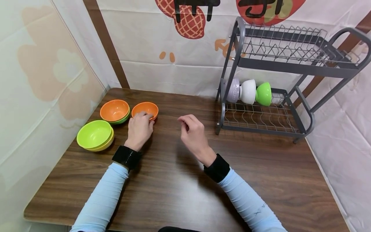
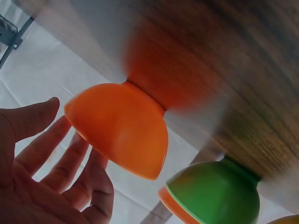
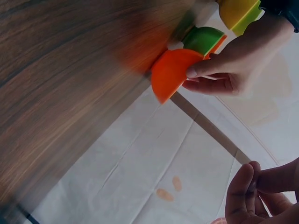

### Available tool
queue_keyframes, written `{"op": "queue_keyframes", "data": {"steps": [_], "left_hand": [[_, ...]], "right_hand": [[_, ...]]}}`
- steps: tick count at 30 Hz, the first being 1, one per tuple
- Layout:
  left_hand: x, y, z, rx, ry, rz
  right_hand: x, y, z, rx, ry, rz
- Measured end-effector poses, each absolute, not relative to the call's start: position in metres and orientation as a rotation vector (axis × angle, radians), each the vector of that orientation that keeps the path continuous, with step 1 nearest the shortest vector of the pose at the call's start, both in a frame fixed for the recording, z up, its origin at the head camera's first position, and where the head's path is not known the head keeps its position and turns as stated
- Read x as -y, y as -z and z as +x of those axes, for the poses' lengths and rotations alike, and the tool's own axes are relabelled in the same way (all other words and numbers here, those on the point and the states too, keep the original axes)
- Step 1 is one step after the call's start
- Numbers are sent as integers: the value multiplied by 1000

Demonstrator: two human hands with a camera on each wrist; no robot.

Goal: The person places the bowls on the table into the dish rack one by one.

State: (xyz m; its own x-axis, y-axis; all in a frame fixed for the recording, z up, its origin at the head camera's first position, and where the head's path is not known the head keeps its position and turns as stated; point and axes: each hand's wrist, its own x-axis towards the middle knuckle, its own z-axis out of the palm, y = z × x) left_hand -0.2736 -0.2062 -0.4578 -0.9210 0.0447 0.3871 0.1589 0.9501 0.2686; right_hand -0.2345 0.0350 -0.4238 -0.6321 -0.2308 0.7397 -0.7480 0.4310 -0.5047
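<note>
At the back left of the table, my left hand (image 1: 139, 128) reaches over the near rim of a small orange bowl (image 1: 147, 109), which sits upright on the wood. In the left wrist view the fingers (image 2: 96, 182) lie loosely bent at the mouth of this orange bowl (image 2: 119, 126); the thumb stands just off its rim. My right hand (image 1: 193, 134) hovers over the table to the right, holding nothing. Its fingers are loosely bent and the thumb meets the fingertips (image 3: 242, 179) in the right wrist view.
Left of the hand, another orange bowl (image 1: 115, 110) is nested in a green bowl (image 1: 123, 120). Nearer me, a lime bowl (image 1: 94, 133) sits in a yellow one (image 1: 105, 145). A two-tier dish rack (image 1: 261, 129) at right holds lilac, white (image 1: 247, 91) and green (image 1: 263, 94) bowls on edge.
</note>
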Motion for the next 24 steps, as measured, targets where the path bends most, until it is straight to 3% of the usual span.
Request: {"op": "queue_keyframes", "data": {"steps": [24], "left_hand": [[213,461,-269,2663,430,-145]], "right_hand": [[-18,436,-234,2153,-1157,882]]}}
